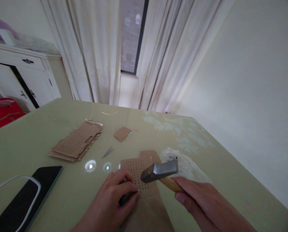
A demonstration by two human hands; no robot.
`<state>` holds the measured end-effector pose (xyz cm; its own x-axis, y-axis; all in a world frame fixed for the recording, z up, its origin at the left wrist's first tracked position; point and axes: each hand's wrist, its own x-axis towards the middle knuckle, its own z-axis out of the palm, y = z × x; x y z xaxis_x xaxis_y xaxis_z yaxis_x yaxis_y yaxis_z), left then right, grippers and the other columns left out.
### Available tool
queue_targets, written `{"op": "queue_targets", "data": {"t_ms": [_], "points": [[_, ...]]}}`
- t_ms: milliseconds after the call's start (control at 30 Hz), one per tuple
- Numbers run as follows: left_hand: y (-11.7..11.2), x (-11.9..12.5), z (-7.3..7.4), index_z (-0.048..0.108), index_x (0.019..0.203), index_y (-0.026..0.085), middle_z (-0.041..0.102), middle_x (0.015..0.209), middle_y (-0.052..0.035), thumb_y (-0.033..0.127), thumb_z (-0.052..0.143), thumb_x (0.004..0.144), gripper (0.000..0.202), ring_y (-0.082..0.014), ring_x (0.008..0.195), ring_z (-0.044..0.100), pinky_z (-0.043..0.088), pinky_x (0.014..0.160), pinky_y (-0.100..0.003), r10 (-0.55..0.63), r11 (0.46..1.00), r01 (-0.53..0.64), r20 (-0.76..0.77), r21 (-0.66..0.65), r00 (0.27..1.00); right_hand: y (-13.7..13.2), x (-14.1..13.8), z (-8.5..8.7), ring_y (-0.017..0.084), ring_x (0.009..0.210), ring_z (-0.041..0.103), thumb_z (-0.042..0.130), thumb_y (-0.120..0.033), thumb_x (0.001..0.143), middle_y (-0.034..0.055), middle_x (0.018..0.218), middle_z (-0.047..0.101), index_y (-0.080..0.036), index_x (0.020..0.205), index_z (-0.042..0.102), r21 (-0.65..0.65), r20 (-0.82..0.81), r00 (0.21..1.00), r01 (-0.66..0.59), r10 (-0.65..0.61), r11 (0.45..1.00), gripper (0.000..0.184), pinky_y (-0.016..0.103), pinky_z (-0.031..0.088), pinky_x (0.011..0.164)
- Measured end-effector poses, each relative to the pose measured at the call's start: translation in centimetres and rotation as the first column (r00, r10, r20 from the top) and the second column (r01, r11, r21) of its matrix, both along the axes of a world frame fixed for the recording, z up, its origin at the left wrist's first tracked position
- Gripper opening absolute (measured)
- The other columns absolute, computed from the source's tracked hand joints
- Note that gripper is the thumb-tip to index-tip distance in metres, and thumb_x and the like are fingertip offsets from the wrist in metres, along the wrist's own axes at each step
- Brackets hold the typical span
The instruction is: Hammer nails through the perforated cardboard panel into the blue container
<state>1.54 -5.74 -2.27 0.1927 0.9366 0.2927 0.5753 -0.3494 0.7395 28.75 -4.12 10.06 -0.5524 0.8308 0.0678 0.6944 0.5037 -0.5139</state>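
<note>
Curtains [102, 48] flanking window [131, 35]; white cabinet [37, 80] left; red item [13, 109], possibly bag.

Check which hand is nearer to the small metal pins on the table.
Left. The left hand is on the near side of the pins, at the perforated brown sheet; the right hand, gripping the hammer, is farther off to their right.

This looks like a room in a home; long, pale curtains [100, 48] hang on both sides of a narrow, dark-framed window [131, 38]; a white cabinet [37, 79] with a drawer, doors and ornate dark handles [27, 61] stands at the left, household bits piled on top; the worktop [139, 120] is a pale green table with a leafy, floral pattern [182, 132]; a plain, light wall [255, 80] rises at the right.
</note>
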Motion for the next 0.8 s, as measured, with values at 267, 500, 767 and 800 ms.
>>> {"op": "queue_targets", "data": {"t_ms": [267,500,767,800], "points": [[0.0,-0.4,-0.3,0.077,0.136,0.038,0.072,0.141,-0.0070,0.035,0.100,0.074,0.067,-0.0351,0.129,0.070,0.061,0.111,-0.050,-0.016,0.997,0.015,-0.010,-0.076,1.000,0.5,-0.5,-2.7,0.025,0.080,0.077,0.053,-0.037,0.112,0.0059,0.091,0.082,-0.026,0.100,0.075,-0.142,0.064,0.996,-0.051,0.061,0.989,0.028,0.031,0.054,0.073],[0.6,-0.9,-0.5,0.078,0.134,0.037,0.073,0.139,-0.0065,0.046,0.088,0.087,0.049,-0.0301,0.122,0.074,0.064,0.104,-0.043,0.095,0.995,-0.097,0.113,0.017,0.989,1.7,0.7,-3.3,0.013,0.054,0.052,0.055,-0.056,0.113,-0.0028,0.068,0.058,-0.023,0.112,0.075,-0.310,-0.391,0.895,0.090,-0.213,0.947,0.038,0.023,0.039,0.049],[5.3,-7.4,-3.9,0.080,0.119,0.019,0.079,0.120,-0.0145,0.042,0.043,0.102,0.047,-0.0357,0.117,0.072,0.053,0.110,-0.054,0.498,0.865,-0.497,-0.214,0.063,0.840,6.4,0.0,-11.2,0.003,0.038,0.025,0.084,-0.056,0.096,-0.0098,0.064,0.049,-0.019,0.109,0.076,-0.646,-0.756,0.372,-0.287,-0.539,0.707,0.040,0.013,0.034,0.031],[5.8,-8.0,-4.4,0.079,0.118,0.017,0.079,0.119,-0.0158,0.040,0.043,0.101,0.047,-0.0362,0.115,0.072,0.053,0.109,-0.053,0.510,0.857,-0.513,-0.237,0.051,0.827,6.5,0.1,-11.9,0.003,0.038,0.024,0.085,-0.057,0.095,-0.0102,0.064,0.049,-0.019,0.108,0.076,-0.650,-0.755,0.358,-0.303,-0.549,0.697,0.041,0.013,0.033,0.031]]}}
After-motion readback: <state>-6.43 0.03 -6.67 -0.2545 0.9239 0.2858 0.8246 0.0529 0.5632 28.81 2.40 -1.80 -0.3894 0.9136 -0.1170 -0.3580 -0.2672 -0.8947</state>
